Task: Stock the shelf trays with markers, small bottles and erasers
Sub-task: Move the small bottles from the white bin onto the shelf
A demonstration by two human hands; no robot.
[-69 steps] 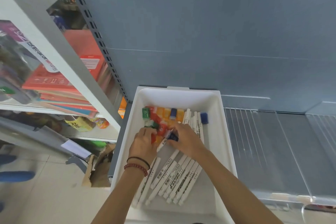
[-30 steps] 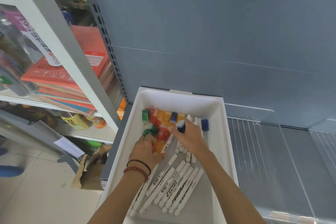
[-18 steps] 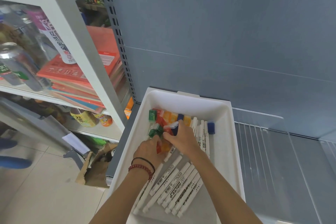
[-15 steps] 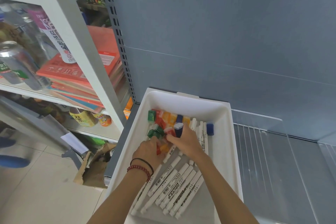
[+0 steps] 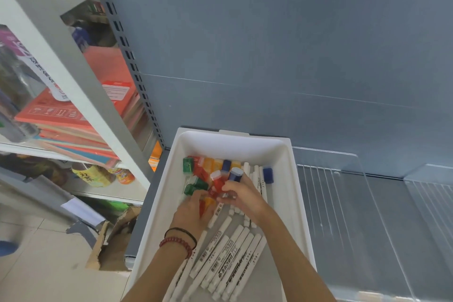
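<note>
Red beads and a black band circle our left wrist. Left hand: fingers bent over the red and orange small bottles, blurred; we cannot tell whether it grips one. Right hand: fingers curled round a blue-capped bottle at the pile's edge. The pile lies at the far end of our white tray. White markers: in rows along the tray floor, nearer us. Tray: on a grey shelf. Orange notebooks: stacked on the rack to the left.
</note>
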